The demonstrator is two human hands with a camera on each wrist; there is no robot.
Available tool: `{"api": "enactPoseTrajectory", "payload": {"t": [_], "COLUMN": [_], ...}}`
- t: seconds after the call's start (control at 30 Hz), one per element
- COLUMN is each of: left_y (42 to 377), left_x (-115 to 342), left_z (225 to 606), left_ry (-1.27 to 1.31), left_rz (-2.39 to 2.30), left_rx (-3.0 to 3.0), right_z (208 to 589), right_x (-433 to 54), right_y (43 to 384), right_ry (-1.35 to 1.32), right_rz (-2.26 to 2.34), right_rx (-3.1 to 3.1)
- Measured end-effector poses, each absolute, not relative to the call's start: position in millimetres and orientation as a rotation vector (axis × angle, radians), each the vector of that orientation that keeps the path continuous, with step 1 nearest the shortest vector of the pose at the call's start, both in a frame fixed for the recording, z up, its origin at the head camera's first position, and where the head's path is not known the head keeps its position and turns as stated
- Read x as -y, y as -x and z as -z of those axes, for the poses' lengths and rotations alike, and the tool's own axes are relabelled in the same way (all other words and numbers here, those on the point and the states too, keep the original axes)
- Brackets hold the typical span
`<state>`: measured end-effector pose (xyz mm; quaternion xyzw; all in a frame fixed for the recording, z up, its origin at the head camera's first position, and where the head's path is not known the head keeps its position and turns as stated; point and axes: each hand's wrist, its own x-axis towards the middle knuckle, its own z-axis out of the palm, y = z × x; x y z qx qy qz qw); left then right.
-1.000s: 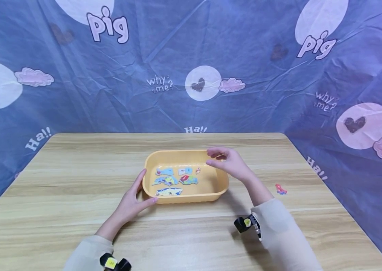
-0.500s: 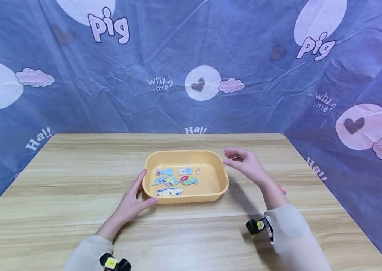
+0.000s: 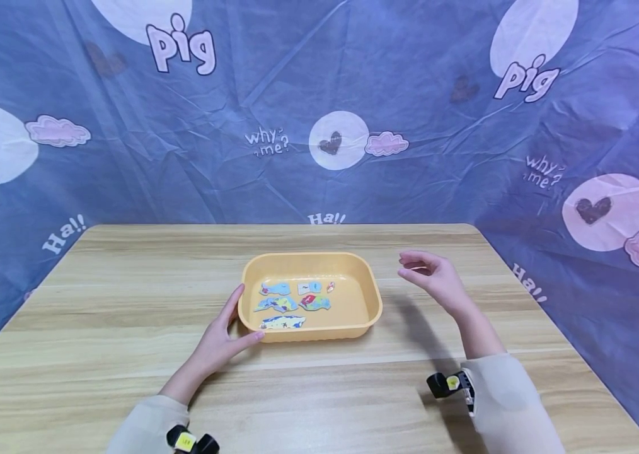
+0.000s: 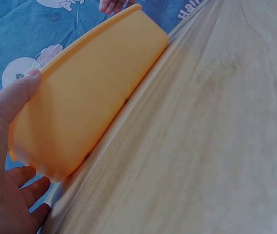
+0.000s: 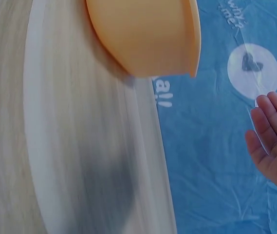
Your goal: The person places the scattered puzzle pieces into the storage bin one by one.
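Note:
A yellow plastic tray [image 3: 353, 309] with raised walls stands on the table, several flat puzzle pieces lying inside. Among them are a light-blue piece [image 3: 276, 288], a green-and-red piece [image 3: 315, 302] and a cream-and-blue piece [image 3: 282, 322]. My left hand [image 3: 220, 340] holds the tray's left end, its thumb over the front rim and the other fingers along the side wall. Off to the right of the tray, my right hand [image 3: 433, 277] hovers with its fingers loosely bent and nothing in them. In the right wrist view its spread fingers [image 5: 264, 126] are apart from the tray.
The wooden table [image 3: 126, 302] reaches back to a blue printed cloth [image 3: 206, 164] hung behind and along the sides. A small camera [image 3: 447, 383] is strapped to the right wrist, and another camera [image 3: 191, 439] to the left. The right arm casts a shadow on the table.
My right hand has moved from over the tray's right rim out to the right. Its forearm now hides the small red-and-blue piece on the table. The left hand and tray stay in place.

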<state>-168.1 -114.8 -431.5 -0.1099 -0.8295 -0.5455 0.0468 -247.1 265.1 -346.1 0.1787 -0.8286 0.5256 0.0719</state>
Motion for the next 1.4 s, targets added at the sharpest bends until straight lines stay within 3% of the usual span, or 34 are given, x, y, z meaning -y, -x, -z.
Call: {"api": "enactPoseTrajectory", "payload": {"t": [0.27,0.43,0.57,0.73,0.93,1.4], "left_y": [168,169,168,168,168,168], "left_x": [114,114,114,115,115,115], "left_z": [432,432,432,431,431,431], "left_ry": [0.326,0.329,0.332,0.336,0.337,0.341], "left_rz": [1.656,1.654,1.658,1.653,1.655,1.654], "left_rx": [2.543,2.543,2.543,2.540,2.542,2.546], "right_z": [350,371,361,391,442,441], "right_x": [-288,-318,-326,-363,-415,-454], "right_y": [242,255,244,263,295,273], "right_ry": [-0.470,-0.571,-0.479,-0.500,-0.360,-0.284], "right_rz": [-1.513,-1.635,-1.565,-1.680,-1.458,-1.344], "right_rx": [2.518,2.409,2.445,2.360,2.412,2.495]}}
